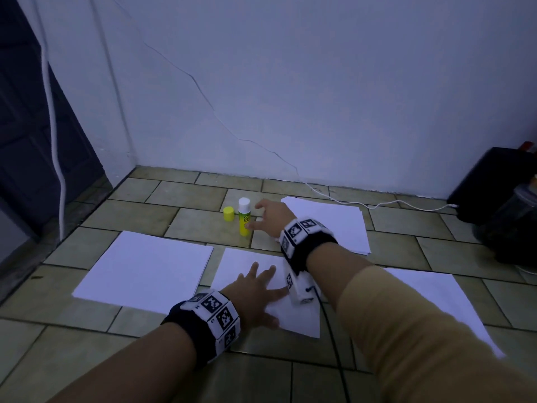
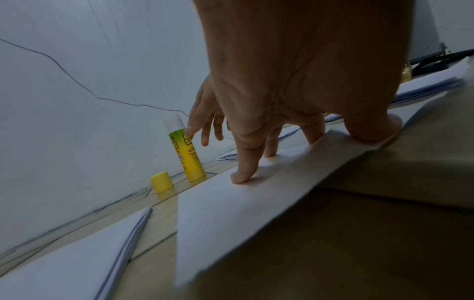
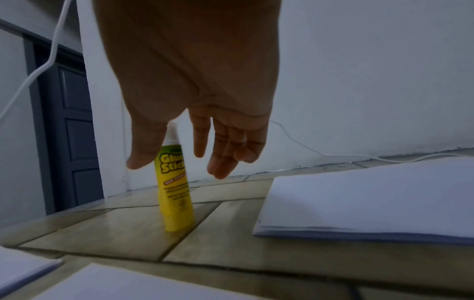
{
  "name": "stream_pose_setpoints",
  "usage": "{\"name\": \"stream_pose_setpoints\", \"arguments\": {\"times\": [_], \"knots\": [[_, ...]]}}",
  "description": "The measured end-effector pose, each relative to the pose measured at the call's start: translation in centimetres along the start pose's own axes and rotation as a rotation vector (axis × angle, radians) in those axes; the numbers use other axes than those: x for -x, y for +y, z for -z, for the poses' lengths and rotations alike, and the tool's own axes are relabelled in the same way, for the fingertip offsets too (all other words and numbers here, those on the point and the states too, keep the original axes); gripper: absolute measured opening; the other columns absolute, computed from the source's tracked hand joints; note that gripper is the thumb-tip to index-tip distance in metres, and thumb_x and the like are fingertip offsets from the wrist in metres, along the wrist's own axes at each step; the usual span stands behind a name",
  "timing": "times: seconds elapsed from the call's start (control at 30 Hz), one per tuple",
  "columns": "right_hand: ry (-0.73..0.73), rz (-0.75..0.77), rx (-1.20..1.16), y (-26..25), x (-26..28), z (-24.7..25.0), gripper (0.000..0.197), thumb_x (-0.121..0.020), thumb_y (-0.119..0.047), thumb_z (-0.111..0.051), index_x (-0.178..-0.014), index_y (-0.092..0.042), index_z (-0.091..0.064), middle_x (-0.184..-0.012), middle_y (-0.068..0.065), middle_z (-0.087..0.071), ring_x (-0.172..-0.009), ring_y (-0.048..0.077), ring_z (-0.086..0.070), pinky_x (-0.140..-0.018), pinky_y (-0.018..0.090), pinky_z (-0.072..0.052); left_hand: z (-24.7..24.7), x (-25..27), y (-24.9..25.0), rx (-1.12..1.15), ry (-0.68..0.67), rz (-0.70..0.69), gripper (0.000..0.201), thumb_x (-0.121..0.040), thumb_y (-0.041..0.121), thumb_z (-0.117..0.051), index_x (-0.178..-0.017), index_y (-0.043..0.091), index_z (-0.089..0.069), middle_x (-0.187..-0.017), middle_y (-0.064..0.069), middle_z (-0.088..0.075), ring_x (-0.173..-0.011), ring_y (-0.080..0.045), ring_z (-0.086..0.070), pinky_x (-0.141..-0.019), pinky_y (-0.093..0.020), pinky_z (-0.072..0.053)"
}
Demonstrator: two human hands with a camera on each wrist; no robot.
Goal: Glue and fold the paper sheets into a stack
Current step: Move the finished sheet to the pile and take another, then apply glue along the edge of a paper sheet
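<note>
A yellow glue stick [image 1: 244, 218] [image 2: 188, 152] [image 3: 175, 186] stands upright on the tiled floor with its white glue end exposed. Its yellow cap [image 1: 228, 213] [image 2: 161, 182] sits just left of it. My right hand [image 1: 268, 216] [image 3: 179, 162] hovers open right beside the stick, thumb and fingers spread on either side, not closed on it. My left hand [image 1: 255, 289] [image 2: 282, 142] presses flat with spread fingers on a white paper sheet [image 1: 247, 266] [image 2: 231, 213] in front of me.
A paper stack [image 1: 343, 225] [image 3: 372, 199] lies behind the right hand. Another folded pile [image 1: 145, 269] [image 2: 77, 259] lies to the left, and one sheet [image 1: 436, 301] to the right. A black box [image 1: 494, 193] and white cable [image 1: 377, 205] sit by the wall.
</note>
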State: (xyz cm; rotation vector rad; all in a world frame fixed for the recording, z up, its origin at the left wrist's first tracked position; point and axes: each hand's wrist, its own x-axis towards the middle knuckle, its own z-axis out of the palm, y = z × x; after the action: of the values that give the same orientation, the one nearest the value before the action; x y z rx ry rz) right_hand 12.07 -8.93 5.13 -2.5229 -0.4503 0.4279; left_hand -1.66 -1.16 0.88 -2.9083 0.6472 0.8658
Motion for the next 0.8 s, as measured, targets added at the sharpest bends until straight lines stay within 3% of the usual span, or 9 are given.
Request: {"name": "stream_pose_setpoints", "arguments": {"times": [0.1, 0.2, 0.3, 0.4, 0.47, 0.53, 0.6, 0.7, 0.8], "knots": [[0.008, 0.036, 0.06, -1.3, -1.1, -0.7, 0.062, -0.081, -0.037, -0.073, -0.131, -0.01, -0.049, -0.127, 0.009, -0.057, -0.115, 0.026, -0.055, -0.088, 0.031, -0.045, -0.5, -0.6, -0.2, 0.005, 0.012, 0.005, 0.076, -0.091, 0.058, -0.049, -0.153, 0.036, -0.011, -0.161, -0.004, 0.009, -0.144, -0.041, 0.013, -0.117, -0.057, -0.008], [0.06, 0.04, 0.118, -2.1, -1.5, -1.0, 0.041, -0.085, -0.03, -0.069, -0.112, -0.001, -0.063, -0.112, 0.014, -0.065, -0.103, 0.028, -0.06, -0.074, 0.03, -0.043, -1.3, -1.7, -0.4, 0.032, 0.011, 0.045, 0.09, -0.087, 0.064, -0.052, -0.155, 0.028, -0.005, -0.161, -0.006, 0.0, -0.145, -0.041, 0.012, -0.117, -0.055, -0.01], [0.088, 0.033, 0.117, -2.1, -1.3, -0.9, 0.035, -0.086, -0.027, -0.065, -0.106, 0.002, -0.066, -0.091, 0.011, -0.062, -0.085, 0.025, -0.057, -0.065, 0.026, -0.036, -1.3, -1.7, -0.3, 0.06, 0.006, 0.05, 0.094, -0.087, 0.065, -0.051, -0.155, 0.028, 0.002, -0.161, -0.005, 0.005, -0.144, -0.04, 0.016, -0.117, -0.055, -0.005], [0.121, 0.042, -0.123, -1.4, -0.4, 0.0, 0.037, -0.088, -0.028, -0.064, -0.119, -0.007, -0.061, -0.094, 0.002, -0.052, -0.085, 0.018, -0.049, -0.071, 0.025, -0.034, -0.6, -0.9, -0.1, 0.0, 0.001, 0.007, 0.076, -0.092, 0.06, -0.047, -0.153, 0.035, -0.01, -0.161, -0.006, 0.008, -0.144, -0.042, 0.015, -0.116, -0.056, -0.006], [0.068, 0.055, -0.257, -0.7, 0.9, 1.2, 0.037, -0.092, -0.025, -0.058, -0.127, -0.012, -0.056, -0.097, 0.002, -0.055, -0.083, 0.02, -0.053, -0.07, 0.028, -0.043, -0.5, -0.7, 0.0, -0.005, -0.007, 0.0, 0.071, -0.094, 0.06, -0.042, -0.152, 0.04, -0.006, -0.16, -0.006, 0.014, -0.144, -0.042, 0.015, -0.116, -0.057, -0.006], [-0.032, 0.03, -0.338, 0.5, 2.4, 2.6, 0.037, -0.095, -0.022, -0.055, -0.13, -0.014, -0.051, -0.087, 0.001, -0.058, -0.065, 0.02, -0.06, -0.056, 0.027, -0.052, -0.1, -0.6, 0.0, -0.006, -0.027, 0.005, 0.069, -0.095, 0.061, -0.037, -0.151, 0.044, 0.0, -0.16, -0.006, 0.017, -0.144, -0.041, 0.015, -0.116, -0.057, -0.005], [-0.081, -0.016, -0.239, 2.0, 4.1, 4.2, 0.052, -0.09, -0.022, -0.064, -0.138, -0.021, -0.045, -0.079, -0.003, -0.056, -0.054, 0.014, -0.058, -0.045, 0.018, -0.048, 0.3, -0.5, 0.0, -0.019, -0.033, 0.005, 0.07, -0.095, 0.062, -0.035, -0.15, 0.044, 0.002, -0.16, -0.006, 0.016, -0.145, -0.041, 0.014, -0.117, -0.056, -0.008], [0.008, -0.077, -0.102, 4.7, 6.3, 5.8, 0.07, -0.07, -0.022, -0.084, -0.132, -0.018, -0.052, -0.083, -0.004, -0.058, -0.059, 0.012, -0.056, -0.049, 0.018, -0.043, 0.8, -0.2, 0.4, -0.019, -0.031, 0.014, 0.078, -0.09, 0.068, -0.04, -0.15, 0.045, 0.004, -0.16, -0.005, 0.015, -0.145, -0.04, 0.013, -0.117, -0.055, -0.014], [0.198, -0.166, -0.059, 6.9, 7.7, 6.1, 0.054, -0.06, -0.017, -0.089, -0.108, -0.011, -0.065, -0.103, 0.003, -0.063, -0.088, 0.017, -0.057, -0.069, 0.025, -0.043, 0.9, -0.3, 1.2, -0.005, -0.017, 0.047, 0.091, -0.082, 0.073, -0.047, -0.151, 0.043, 0.005, -0.16, -0.005, 0.011, -0.145, -0.041, 0.01, -0.115, -0.057, -0.021]]}}
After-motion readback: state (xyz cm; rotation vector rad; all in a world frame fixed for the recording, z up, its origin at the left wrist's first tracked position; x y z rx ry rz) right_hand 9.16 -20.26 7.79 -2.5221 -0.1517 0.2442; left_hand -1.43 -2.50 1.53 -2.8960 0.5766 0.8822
